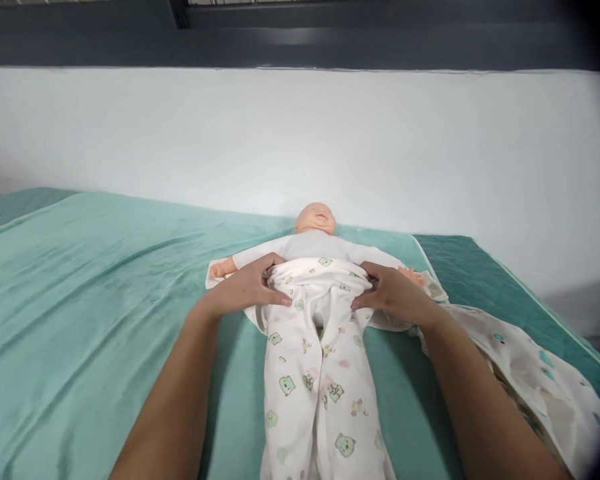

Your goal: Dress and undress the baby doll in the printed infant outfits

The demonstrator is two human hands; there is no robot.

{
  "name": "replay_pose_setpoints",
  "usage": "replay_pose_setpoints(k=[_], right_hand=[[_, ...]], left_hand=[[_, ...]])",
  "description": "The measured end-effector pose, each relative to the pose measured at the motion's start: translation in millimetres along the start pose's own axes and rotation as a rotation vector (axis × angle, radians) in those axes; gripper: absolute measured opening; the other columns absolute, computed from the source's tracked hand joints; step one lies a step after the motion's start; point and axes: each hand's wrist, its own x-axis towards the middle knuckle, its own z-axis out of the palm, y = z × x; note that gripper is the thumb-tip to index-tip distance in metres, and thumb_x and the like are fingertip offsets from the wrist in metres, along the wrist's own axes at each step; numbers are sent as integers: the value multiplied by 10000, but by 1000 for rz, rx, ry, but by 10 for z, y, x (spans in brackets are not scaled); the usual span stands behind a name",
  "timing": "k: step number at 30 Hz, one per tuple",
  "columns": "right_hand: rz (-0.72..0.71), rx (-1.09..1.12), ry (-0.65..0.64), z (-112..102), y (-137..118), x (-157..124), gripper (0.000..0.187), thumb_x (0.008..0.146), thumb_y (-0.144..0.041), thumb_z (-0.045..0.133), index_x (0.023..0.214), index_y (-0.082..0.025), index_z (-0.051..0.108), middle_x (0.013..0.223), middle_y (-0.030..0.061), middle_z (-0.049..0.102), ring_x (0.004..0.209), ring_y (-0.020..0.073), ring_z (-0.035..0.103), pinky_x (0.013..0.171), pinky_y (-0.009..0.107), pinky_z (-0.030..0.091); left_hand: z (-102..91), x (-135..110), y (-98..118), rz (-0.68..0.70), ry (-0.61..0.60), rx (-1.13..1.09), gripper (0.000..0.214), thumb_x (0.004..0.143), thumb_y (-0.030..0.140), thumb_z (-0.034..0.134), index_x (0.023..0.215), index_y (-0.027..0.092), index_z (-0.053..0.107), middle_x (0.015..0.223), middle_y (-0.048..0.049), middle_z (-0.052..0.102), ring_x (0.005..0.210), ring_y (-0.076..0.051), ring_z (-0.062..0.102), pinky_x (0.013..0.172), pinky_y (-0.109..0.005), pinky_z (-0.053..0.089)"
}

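Green sheet (110,320): doll (311,247) supine, head (315,219) at the far edge.
Printed trousers (337,380) run from its middle toward the near edge, legs apparently inside; left hand (247,287) and right hand (397,293), apart, clamp opposite waistband (325,270) sides.

Left hand (253,287), right hand (394,291) pinching, thumbs (279,298) inward.
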Motion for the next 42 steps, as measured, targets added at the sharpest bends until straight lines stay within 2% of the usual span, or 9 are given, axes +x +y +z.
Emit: replay_pose_setpoints(k=[6,15,21,24,28,33,36,39,42], right_hand=[[1,-48,200,31,7,23,338,657,-462,762,799,-219,574,707,-45,522,662,147,474,560,252,348],[-90,-296,636,256,-20,74,167,727,-280,632,707,-235,472,580,-51,457,583,142,398,567,271,291],[-118,-253,564,295,71,105,18,762,-229,562,752,-235,549,646,-31,579,622,162,498,597,278,326],[-154,-231,534,274,121,99,102,773,-232,547,816,-226,639,795,12,674,753,201,584,679,302,389],[-206,-209,494,302,159,44,126,792,-247,534,821,-213,652,849,32,677,841,219,610,744,323,426],[-229,-295,656,466,130,-141,82,804,-279,559,779,-219,611,868,48,598,845,228,579,731,331,425],[-192,-343,682,564,70,-278,39,797,-260,566,807,-226,583,863,42,609,804,224,560,682,315,391],[-158,-420,696,617,14,-372,34,807,-260,564,810,-233,584,797,32,637,725,217,533,646,310,345],[-229,-494,745,649,-6,-441,52,813,-263,568,782,-233,598,730,37,640,705,222,528,664,319,342]], left_hand=[[156,111,-16,85,207,-69,372,719,462,749,966,240,582,962,-3,588,801,-162,549,662,-269,449],[406,291,-5,339,516,124,48,832,203,578,849,210,533,977,-34,544,909,-180,519,782,-301,433],[515,303,9,318,590,248,35,850,202,543,859,216,512,939,-16,553,903,-186,519,777,-311,414],[559,287,2,309,644,280,56,826,184,548,869,218,536,996,-27,522,935,-187,534,815,-317,432],[645,169,-15,295,677,253,76,805,165,545,860,218,545,1034,-34,506,970,-185,550,858,-316,453],[835,-252,-54,288,751,190,59,806,170,561,826,218,533,1052,-45,540,1022,-192,557,886,-321,458],[957,-497,-77,264,764,147,70,803,169,569,838,218,534,1014,-35,565,990,-185,556,884,-322,457],[1026,-599,-83,183,754,101,64,814,177,554,855,221,536,980,-26,567,948,-175,551,838,-304,464],[1043,-587,-79,119,763,72,55,824,183,518,864,219,533,958,-24,555,918,-168,549,801,-288,469]])
